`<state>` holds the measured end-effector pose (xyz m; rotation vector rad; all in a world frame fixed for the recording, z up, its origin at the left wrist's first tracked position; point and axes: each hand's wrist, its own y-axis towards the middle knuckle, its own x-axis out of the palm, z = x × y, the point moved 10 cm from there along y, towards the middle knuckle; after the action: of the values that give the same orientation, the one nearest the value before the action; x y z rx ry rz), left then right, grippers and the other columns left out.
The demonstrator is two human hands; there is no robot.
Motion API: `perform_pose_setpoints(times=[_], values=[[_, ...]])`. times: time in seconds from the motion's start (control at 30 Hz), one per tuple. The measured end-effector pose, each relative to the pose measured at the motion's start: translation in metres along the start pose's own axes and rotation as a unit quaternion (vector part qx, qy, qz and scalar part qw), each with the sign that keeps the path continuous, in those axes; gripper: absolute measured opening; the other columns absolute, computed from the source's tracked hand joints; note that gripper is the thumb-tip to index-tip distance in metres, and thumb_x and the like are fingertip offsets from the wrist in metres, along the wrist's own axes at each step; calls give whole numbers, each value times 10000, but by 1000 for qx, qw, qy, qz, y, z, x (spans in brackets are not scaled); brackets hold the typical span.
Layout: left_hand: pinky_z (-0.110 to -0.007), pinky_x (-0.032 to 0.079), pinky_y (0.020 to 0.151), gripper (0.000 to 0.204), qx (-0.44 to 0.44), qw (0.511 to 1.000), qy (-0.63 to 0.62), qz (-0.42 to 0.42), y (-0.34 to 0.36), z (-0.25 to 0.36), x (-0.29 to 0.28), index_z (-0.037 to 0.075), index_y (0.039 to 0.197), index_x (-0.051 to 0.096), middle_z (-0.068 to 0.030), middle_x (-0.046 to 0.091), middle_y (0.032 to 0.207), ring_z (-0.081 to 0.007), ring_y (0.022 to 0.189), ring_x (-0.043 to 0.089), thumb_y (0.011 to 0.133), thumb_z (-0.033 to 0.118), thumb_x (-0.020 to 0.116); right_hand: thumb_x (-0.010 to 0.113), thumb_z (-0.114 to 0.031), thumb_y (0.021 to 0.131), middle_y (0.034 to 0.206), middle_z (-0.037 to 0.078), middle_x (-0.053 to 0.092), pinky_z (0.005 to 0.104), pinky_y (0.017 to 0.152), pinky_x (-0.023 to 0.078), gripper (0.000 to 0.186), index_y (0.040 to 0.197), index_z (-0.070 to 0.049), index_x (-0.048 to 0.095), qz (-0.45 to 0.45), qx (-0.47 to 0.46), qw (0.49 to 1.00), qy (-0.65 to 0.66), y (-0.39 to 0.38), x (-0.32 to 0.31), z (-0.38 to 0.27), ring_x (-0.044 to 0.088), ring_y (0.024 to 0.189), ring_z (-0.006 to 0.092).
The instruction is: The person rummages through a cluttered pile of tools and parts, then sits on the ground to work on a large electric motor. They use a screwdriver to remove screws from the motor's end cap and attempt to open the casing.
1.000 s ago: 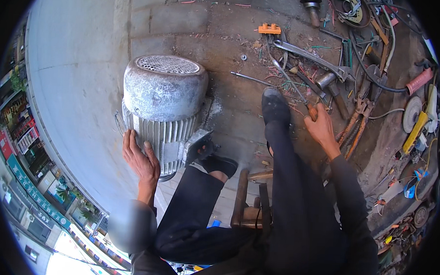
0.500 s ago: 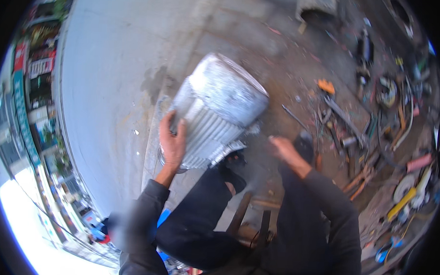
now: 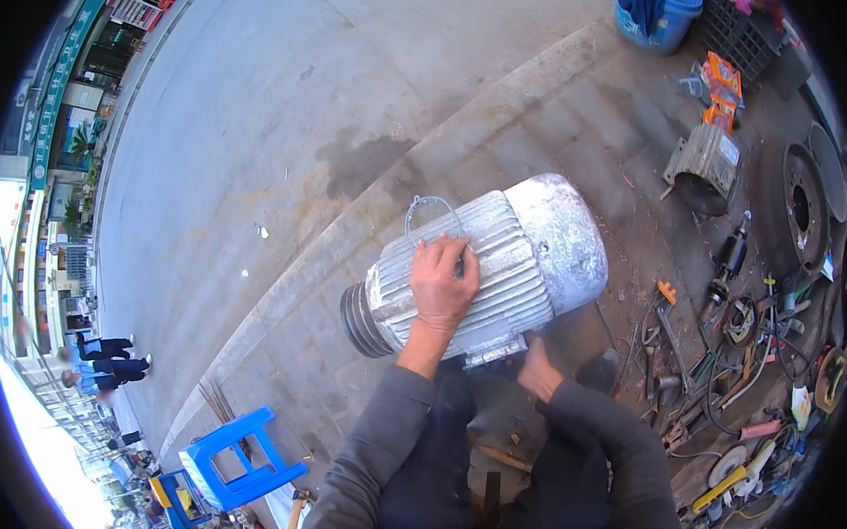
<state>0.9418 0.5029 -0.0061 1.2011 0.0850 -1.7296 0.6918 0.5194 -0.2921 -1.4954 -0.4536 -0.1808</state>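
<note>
From the left of two head-worn fisheye cameras, the view looks down past the wearer's dark-sleeved forearms [image 3: 378,435] at a ribbed motor [image 3: 510,264] close below, taking in the road [image 3: 217,133], distant building fronts [image 3: 79,96] at the left rim and scattered tools [image 3: 677,353] at right.

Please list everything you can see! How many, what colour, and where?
Motor: one, silvery grey, middle
Pulley: one, dark, motor's left end
Wire loop: one, grey, motor's far side
Finned casing: one, grey, upper right
Bucket: one, blue, top right
Crate: one, black, top right
Wheel rim: one, dark, right
Loose tools: many, mixed colours, right
Stool: one, blue, lower left
People: at least two, blue-black clothes, left
Left hand: one, grey sleeve, at motor's fins
Right hand: one, grey sleeve, motor's near side
</note>
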Motion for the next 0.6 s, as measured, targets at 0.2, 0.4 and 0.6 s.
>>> perform_pose_setpoints(times=[0.2,0.4,0.6], values=[[-541,534,1031,147,9,1000,8,12,-4,-6,0,72,1009,761,-112,759,994,-343,1042,747,862,71,753,406,-401,1074,948,100,684,379,626,526,424,1129,-62,655,85,7,996,7,-23,12,0,602,757,223],[-479,571,952,140,44,999,-6,31,3,-2,-5,53,989,760,-135,753,944,-348,983,748,849,59,756,374,-401,1080,915,96,681,390,625,535,445,1089,-61,661,71,-10,997,15,-4,-7,2,592,731,229],[-430,573,733,111,65,998,-8,16,18,-12,-8,76,936,731,-106,688,881,-328,795,674,829,101,746,323,-353,1080,961,142,693,421,639,565,459,1120,-25,642,42,-31,999,4,-26,20,-6,629,736,281]])
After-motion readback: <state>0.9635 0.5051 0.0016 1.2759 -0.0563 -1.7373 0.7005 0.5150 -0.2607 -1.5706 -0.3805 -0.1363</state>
